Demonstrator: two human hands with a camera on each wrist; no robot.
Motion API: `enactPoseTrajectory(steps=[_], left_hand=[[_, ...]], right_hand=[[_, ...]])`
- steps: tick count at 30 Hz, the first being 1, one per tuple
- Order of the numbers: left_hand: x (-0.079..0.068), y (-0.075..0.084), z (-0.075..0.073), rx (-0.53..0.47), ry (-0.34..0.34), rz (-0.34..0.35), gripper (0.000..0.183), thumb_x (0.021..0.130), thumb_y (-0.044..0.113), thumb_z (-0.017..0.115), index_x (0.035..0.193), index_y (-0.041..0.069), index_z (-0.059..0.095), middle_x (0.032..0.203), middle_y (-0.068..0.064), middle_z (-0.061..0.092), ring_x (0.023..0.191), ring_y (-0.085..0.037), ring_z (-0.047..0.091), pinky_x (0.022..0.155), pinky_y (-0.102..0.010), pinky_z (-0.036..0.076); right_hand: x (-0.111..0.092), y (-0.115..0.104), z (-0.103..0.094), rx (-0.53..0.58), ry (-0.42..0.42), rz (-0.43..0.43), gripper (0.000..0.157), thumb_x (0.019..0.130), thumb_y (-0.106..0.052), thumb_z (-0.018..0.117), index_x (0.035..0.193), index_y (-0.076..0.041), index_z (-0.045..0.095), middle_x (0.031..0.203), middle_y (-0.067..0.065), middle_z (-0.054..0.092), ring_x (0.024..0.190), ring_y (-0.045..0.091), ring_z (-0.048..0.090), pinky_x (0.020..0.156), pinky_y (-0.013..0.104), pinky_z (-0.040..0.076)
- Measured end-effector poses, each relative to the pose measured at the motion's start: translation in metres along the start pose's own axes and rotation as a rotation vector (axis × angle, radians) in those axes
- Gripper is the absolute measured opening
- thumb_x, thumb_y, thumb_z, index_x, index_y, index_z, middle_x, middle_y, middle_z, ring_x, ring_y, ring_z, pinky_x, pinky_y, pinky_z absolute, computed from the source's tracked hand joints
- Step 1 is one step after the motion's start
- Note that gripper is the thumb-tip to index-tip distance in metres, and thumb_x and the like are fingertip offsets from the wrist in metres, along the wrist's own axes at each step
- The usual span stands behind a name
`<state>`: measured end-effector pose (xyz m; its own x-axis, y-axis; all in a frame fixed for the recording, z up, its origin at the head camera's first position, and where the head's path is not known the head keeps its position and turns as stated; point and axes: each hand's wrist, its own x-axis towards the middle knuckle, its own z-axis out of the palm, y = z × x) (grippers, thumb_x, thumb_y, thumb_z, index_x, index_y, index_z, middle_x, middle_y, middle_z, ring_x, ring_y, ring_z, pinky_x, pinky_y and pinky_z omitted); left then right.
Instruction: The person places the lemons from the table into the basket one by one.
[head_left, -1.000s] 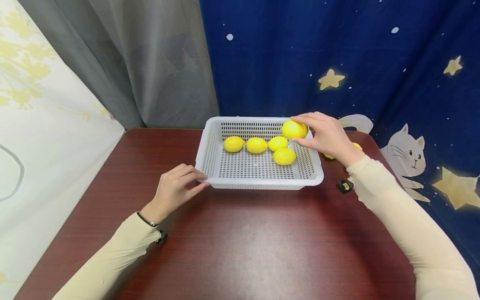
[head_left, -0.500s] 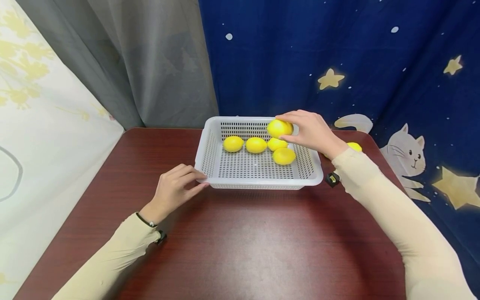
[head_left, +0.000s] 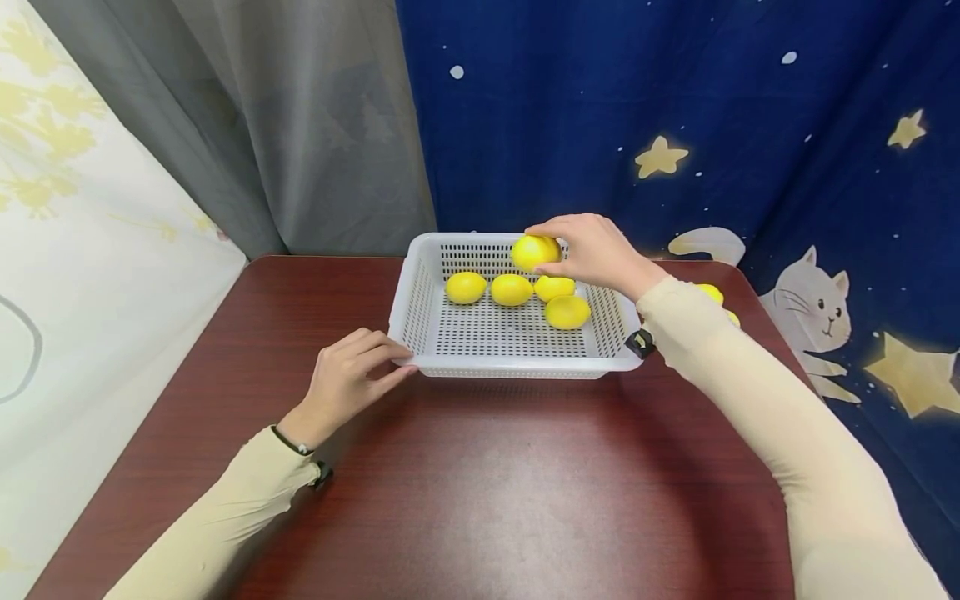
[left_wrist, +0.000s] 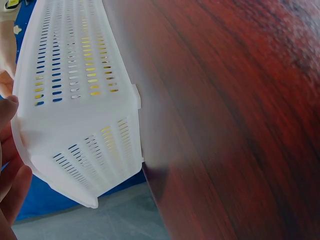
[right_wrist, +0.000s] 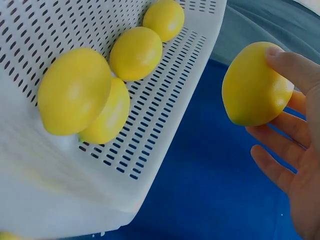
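Note:
A white plastic basket (head_left: 517, 364) with slotted walls stands on the table. Several yellow lemons lie inside it: one lemon (head_left: 466, 288) at the left, another (head_left: 512, 290) in the middle, two more (head_left: 554, 288) (head_left: 567, 312) toward the right. My right hand (head_left: 596, 252) holds a further lemon (right_wrist: 256, 85) between thumb and fingers, above the basket's back part. My left hand (head_left: 351, 377) pinches the basket's front left corner; in the left wrist view its fingers (left_wrist: 15, 195) lie at the rim.
More lemons (head_left: 710, 293) lie on the table right of the basket, partly hidden by the right sleeve (head_left: 697, 342). The dark red wooden table (head_left: 480, 483) reaches back to a grey curtain (head_left: 322, 125) and a blue one (head_left: 540, 125).
My right hand has carried its lemon leftward over the basket, from above the right end to near the middle. My left hand has stayed at the corner.

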<state>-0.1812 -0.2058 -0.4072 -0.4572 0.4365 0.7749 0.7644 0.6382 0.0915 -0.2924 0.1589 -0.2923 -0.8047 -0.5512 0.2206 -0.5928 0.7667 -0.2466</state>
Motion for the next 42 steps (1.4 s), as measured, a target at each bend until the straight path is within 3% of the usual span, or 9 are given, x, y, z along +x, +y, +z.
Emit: enactPoseTrajectory(steps=[7,18,33,42], left_hand=[[-0.001,-0.001,0.000,-0.001,-0.001,-0.003,0.023,0.071,0.023,0.088,0.090,0.018,0.077,0.083,0.009,0.071,0.072,-0.008,0.057,0.059,-0.025,0.047],[-0.001,-0.002,0.000,-0.006,0.005,-0.001,0.023,0.071,0.024,0.087,0.090,0.018,0.077,0.083,0.009,0.072,0.074,-0.008,0.059,0.061,-0.027,0.049],[-0.001,-0.003,0.001,-0.002,0.009,0.003,0.023,0.071,0.025,0.087,0.090,0.018,0.077,0.083,0.009,0.072,0.074,-0.009,0.060,0.062,-0.028,0.051],[-0.001,-0.003,0.002,-0.006,0.016,0.011,0.022,0.071,0.025,0.087,0.089,0.017,0.077,0.083,0.008,0.072,0.074,-0.009,0.060,0.063,-0.028,0.051]], right_hand=[[0.018,-0.009,0.008,0.016,-0.060,-0.004,0.055,0.085,-0.041,0.075,0.135,-0.022,0.061,0.129,0.001,0.068,0.103,0.021,0.059,0.091,0.038,0.051],[0.042,-0.028,0.033,0.056,-0.152,-0.042,0.053,0.084,-0.040,0.077,0.131,-0.019,0.064,0.121,0.000,0.070,0.095,0.018,0.059,0.088,0.034,0.049],[0.068,-0.046,0.065,0.074,-0.173,-0.110,0.049,0.079,-0.035,0.082,0.123,-0.019,0.068,0.115,-0.002,0.072,0.098,0.016,0.061,0.095,0.036,0.050],[0.076,-0.052,0.080,0.075,-0.224,-0.111,0.047,0.079,-0.036,0.081,0.120,-0.017,0.069,0.108,-0.002,0.072,0.092,0.015,0.062,0.089,0.031,0.051]])
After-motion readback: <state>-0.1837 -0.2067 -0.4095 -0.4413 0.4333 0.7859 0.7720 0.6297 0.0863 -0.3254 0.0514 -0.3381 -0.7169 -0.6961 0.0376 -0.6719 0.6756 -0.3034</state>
